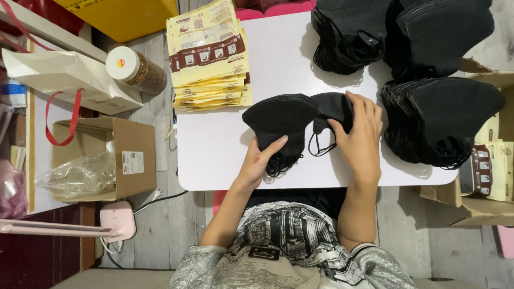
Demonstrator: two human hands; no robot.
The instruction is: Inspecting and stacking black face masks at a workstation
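I see a small stack of black face masks (281, 119) lying flat on the white tabletop, just left of the frame's centre, folded into a fan-like shape with its point toward the bottom and its ear loops spilling out below. Touching its right edge is a single black mask (331, 107), partly covered, its thin loop trailing toward the bottom.

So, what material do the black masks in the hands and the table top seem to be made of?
The masks look like soft, matte non-woven fabric: they fold flat, show no shine, and thin elastic loops hang from them. The table looks like smooth white laminate or plastic with rounded corners; which one, the picture leaves open. The left hand and right hand hold the masks.
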